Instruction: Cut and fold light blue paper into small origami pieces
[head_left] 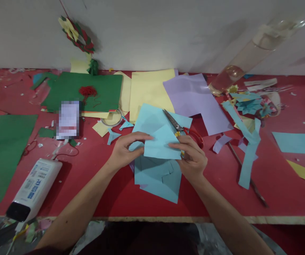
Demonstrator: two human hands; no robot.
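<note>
A small light blue paper piece (161, 143) is held up between both hands near the middle of the table. My left hand (128, 148) pinches its left edge, thumb below and fingers above. At its right edge, my right hand (191, 154) grips it, with fingers across its front. Scissors (173, 121) with red handles lie just beyond, closed, on a larger light blue sheet (147, 115); part of one handle is behind my right hand. Beneath the held piece lie more blue sheets (157, 189), with cut pieces on them.
Green sheets (107, 88), yellow paper (149, 86) and purple paper (191, 94) lie at the back. On the left are a phone (68, 118) and white power bank (35, 186). A tilted bottle (245, 60), paper strips (248, 159) and a stick (256, 191) are right.
</note>
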